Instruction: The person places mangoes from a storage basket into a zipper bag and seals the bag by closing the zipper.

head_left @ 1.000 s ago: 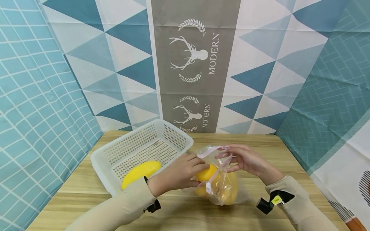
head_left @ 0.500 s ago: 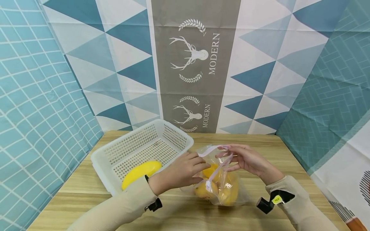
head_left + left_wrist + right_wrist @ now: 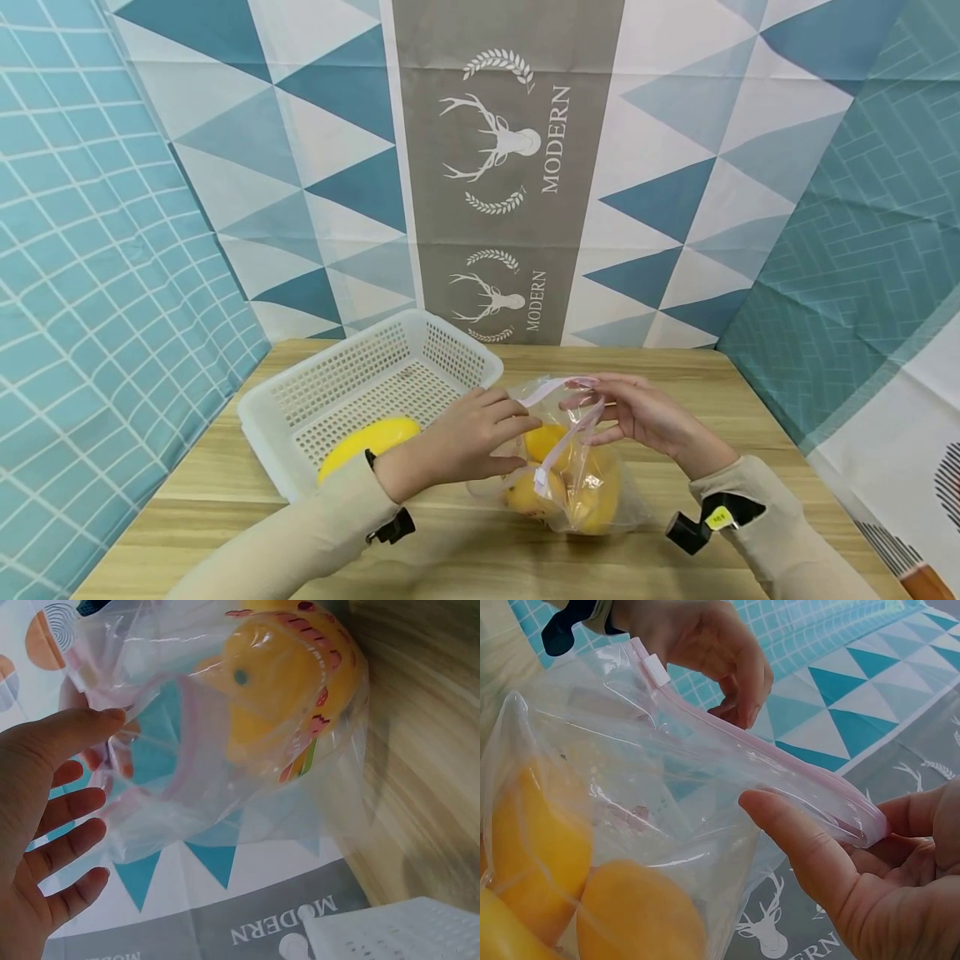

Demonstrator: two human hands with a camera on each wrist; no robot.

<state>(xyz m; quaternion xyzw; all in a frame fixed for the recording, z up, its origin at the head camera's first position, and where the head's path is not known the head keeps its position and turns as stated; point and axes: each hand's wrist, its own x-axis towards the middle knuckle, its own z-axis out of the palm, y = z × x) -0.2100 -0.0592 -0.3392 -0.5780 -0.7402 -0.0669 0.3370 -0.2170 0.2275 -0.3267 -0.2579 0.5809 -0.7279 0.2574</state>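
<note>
A clear zip bag (image 3: 627, 504) with a pink-edged mouth stands on the table, holding several yellow-orange fruits (image 3: 641, 911). My right hand (image 3: 637, 412) grips the far right corner of its mouth, fingers curled round the pink edge in the right wrist view. A white slider (image 3: 656, 670) sits at the near end of the zip. My left hand (image 3: 472, 437) is at the bag's left side with relaxed, spread fingers and nothing in them; the left wrist view has its thumb overlapping the mouth. A long yellow fruit (image 3: 371, 442) lies in the white basket (image 3: 300, 400), partly behind my left wrist.
The basket, with its perforated walls, stands on the left of the wooden table (image 3: 675, 533), close beside my left forearm. Patterned cloth (image 3: 502, 192) hangs behind the table, and blue tile-patterned cloth (image 3: 112, 250) borders the left side.
My left hand has let go of a yellow-orange fruit, which now rests inside the bag, and has drawn slightly back to the left. My right hand keeps its place at the bag's mouth.
</note>
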